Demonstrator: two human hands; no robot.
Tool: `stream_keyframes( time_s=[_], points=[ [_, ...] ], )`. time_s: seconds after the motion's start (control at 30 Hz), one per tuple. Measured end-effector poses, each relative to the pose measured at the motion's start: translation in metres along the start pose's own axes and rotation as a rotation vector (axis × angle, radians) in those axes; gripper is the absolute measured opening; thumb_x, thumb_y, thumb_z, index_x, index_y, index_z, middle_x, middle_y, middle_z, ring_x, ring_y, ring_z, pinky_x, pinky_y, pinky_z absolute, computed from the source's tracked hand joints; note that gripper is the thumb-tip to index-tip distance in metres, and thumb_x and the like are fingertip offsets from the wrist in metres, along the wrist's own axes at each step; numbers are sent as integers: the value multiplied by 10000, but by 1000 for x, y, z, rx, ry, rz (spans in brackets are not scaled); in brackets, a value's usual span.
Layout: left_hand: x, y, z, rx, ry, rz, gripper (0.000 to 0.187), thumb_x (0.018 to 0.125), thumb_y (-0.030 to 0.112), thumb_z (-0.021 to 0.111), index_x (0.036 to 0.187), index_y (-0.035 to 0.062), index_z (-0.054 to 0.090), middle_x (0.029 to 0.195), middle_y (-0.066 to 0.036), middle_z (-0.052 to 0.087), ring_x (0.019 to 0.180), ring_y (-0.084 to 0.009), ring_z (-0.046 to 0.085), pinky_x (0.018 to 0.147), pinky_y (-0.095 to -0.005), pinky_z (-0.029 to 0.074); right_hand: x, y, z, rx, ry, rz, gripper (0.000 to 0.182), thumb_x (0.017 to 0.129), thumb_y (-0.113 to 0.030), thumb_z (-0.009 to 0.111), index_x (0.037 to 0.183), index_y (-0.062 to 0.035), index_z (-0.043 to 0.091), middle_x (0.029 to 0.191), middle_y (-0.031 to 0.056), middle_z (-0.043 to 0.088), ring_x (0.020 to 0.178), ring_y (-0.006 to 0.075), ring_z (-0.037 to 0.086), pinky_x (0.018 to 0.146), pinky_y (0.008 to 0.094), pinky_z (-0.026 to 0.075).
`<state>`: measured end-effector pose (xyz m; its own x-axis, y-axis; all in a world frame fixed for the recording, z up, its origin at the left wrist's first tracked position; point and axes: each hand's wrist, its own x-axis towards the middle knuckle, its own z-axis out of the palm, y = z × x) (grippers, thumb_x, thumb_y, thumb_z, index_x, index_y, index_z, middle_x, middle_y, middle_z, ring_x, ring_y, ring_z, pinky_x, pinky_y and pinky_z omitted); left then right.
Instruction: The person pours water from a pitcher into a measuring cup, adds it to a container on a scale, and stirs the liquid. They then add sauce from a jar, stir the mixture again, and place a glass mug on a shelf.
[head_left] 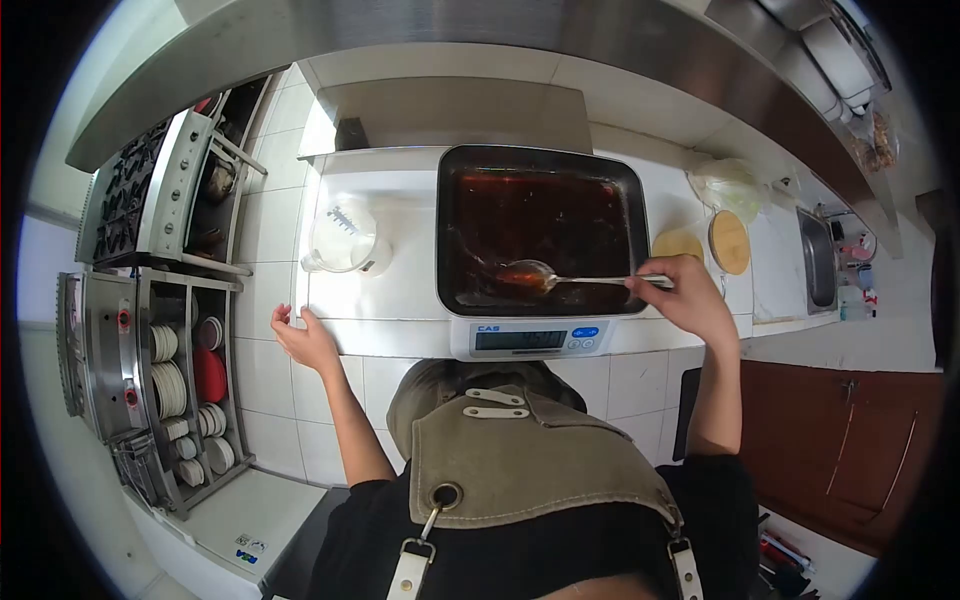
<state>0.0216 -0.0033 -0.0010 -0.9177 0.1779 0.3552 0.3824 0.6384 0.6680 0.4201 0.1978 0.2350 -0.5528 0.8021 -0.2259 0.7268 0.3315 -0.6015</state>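
Note:
My right hand point(690, 295) grips the handle of a metal spoon point(545, 277) whose bowl lies in the near part of a deep black tray point(540, 160) of dark reddish-brown liquid. The tray rests on a white digital scale point(530, 340) with a lit display at the counter's front edge. My left hand point(305, 340) rests on the white tiled counter's front edge point(400, 335) to the left, fingers spread, holding nothing. A clear plastic measuring jug point(345, 240) stands on the counter beyond it.
A round wooden lid point(730, 242) and a yellowish disc point(678, 243) lie right of the tray, with a plastic bag point(728, 185) behind. A sink point(818, 260) is far right. Left are a stove point(130, 190) and shelves of stacked plates point(185, 380).

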Motion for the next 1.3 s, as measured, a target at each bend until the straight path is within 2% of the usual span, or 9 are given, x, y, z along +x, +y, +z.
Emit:
stream_keyframes(
  time_s=[0.13, 0.23, 0.37, 0.63, 0.73, 0.9, 1.0, 1.13, 1.3],
  points=[
    [0, 4, -2, -5, -21, -31, 336, 790, 164, 576, 1101, 59, 502, 1059, -75, 582, 1019, -258, 526, 893, -409, 372, -10, 38, -9, -59, 104, 84, 213, 788, -177, 661, 799, 35, 661, 645, 158, 612, 552, 231, 539, 592, 306, 438],
    [-1, 3, -2, -6, -21, -28, 333, 791, 162, 576, 1099, 59, 503, 1058, -78, 583, 1016, -258, 527, 885, -406, 377, -6, 51, -11, 53, 286, 156, 217, 798, -181, 646, 797, 35, 663, 612, 143, 593, 545, 186, 512, 572, 299, 422],
    [0, -1, 0, -4, -26, -11, 328, 789, 156, 574, 1094, 58, 506, 1057, -80, 583, 1012, -258, 527, 876, -403, 383, 12, 42, 1, 50, 340, 96, 273, 816, -231, 624, 760, 33, 659, 598, 144, 594, 540, 193, 524, 576, 315, 426],
    [-1, 0, -1, -15, -9, 18, 311, 784, 142, 570, 1074, 46, 513, 1039, -84, 585, 998, -263, 529, 854, -410, 395, 10, 9, 10, 77, 96, 88, 288, 797, -235, 641, 732, 45, 652, 574, 116, 585, 535, 162, 509, 570, 311, 423],
    [-1, -1, -1, -22, -10, 14, 310, 782, 141, 580, 1072, 52, 518, 1048, -87, 584, 996, -267, 533, 861, -396, 401, -2, 25, -3, 27, 159, 59, 275, 791, -228, 646, 728, 40, 658, 571, 111, 586, 535, 162, 509, 566, 305, 421],
    [-1, 1, -2, -31, -30, 7, 312, 787, 161, 577, 1075, 55, 519, 1052, -85, 583, 993, -267, 532, 865, -399, 398, 10, 27, -2, 27, 285, 170, 249, 799, -217, 641, 750, 25, 675, 588, 115, 608, 564, 161, 550, 588, 304, 433],
    [-2, 2, -2, -31, -16, 17, 307, 786, 157, 579, 1067, 45, 523, 1041, -88, 587, 1005, -268, 525, 864, -414, 388, 15, 21, 18, 144, 209, 58, 255, 803, -223, 640, 752, 25, 674, 587, 124, 606, 563, 167, 551, 586, 305, 433],
    [-1, 2, -2, -11, -24, 7, 318, 787, 159, 581, 1078, 46, 518, 1047, -84, 586, 1011, -264, 524, 866, -412, 387, 1, 23, 9, 51, 158, -1, 262, 787, -226, 652, 749, 33, 671, 588, 149, 599, 565, 164, 558, 591, 300, 437],
    [-1, 1, -2, -20, -44, 14, 324, 788, 163, 577, 1086, 50, 515, 1049, -81, 586, 1015, -262, 523, 867, -409, 388, 8, 39, 0, 56, 317, 147, 249, 798, -216, 639, 740, 22, 680, 594, 142, 607, 551, 180, 554, 593, 301, 437]
  ],
)
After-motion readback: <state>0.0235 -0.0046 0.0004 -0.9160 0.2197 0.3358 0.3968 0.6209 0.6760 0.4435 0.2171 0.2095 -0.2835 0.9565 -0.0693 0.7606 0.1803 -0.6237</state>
